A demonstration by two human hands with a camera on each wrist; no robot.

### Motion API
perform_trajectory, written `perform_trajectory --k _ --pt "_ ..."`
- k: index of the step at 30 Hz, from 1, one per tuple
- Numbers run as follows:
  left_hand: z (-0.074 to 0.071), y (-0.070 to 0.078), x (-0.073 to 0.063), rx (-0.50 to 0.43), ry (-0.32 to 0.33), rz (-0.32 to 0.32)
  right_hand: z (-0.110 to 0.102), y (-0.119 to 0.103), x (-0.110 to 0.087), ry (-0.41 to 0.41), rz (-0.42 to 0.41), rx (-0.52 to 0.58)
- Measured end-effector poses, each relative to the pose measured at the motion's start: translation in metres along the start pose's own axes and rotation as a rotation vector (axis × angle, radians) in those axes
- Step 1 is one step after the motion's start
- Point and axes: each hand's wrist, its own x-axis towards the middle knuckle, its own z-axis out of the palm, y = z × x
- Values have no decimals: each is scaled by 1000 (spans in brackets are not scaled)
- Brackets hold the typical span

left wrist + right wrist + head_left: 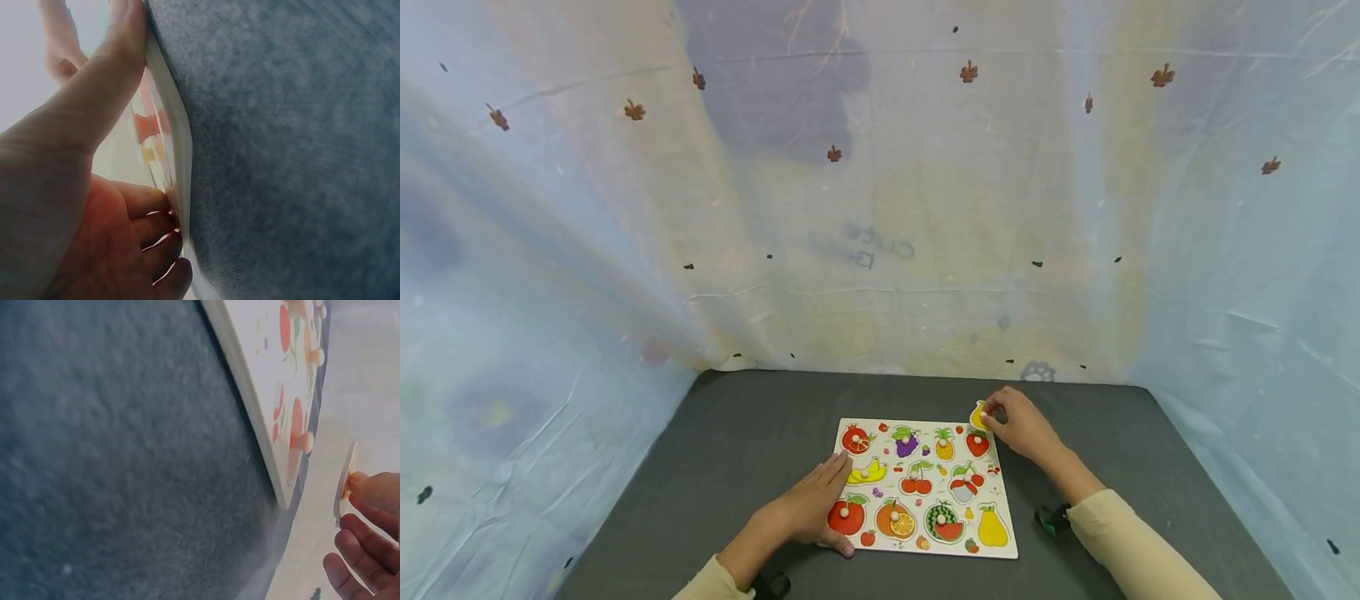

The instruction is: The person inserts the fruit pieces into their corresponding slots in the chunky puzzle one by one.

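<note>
A white fruit puzzle board (927,500) lies on the dark table, with knobbed pieces such as an apple (847,517), an orange (896,518) and a watermelon (943,523). My left hand (811,504) rests at the board's left edge, its thumb near the lower left corner; the left wrist view shows its fingertips (164,250) touching the edge. Past the upper right corner, my right hand (1018,423) pinches a yellow pear-shaped puzzle piece (977,415) by its knob. In the right wrist view this piece (342,481) stands tilted on edge, apart from the board.
A yellow pear picture (992,527) without a visible knob fills the board's lower right. Dark table surface (745,442) surrounds the board. A patterned curtain (925,208) hangs behind and along both sides. Dark straps (1052,520) sit at the wrists.
</note>
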Motion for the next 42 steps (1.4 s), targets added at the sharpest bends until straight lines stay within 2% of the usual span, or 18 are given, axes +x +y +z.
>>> perform_trajectory --k 5,15,21,28,32,35,37,40,42 --pt "0 -1 0 -28 -4 7 -3 -8 -8 1 -29 9" --pt "1 -3 0 -5 5 13 -6 -20 -22 -1 -65 8" --pt "5 -9 1 -13 16 40 -7 -28 -31 3 -87 1" --pt "1 -1 0 2 4 3 -8 -37 -40 -17 -84 -11" --pt "6 -8 4 -5 12 3 -8 -41 -45 -32 -80 -20" --pt "15 -20 9 -19 31 27 -8 -43 -49 -35 -83 -33" --pt "16 -22 9 -19 40 43 -7 -44 -52 -37 -87 -45" --pt "16 -22 9 -10 37 58 -7 -45 -57 -38 -92 -57" --pt "11 -17 6 -10 25 50 -7 -45 -60 -39 -99 -62"
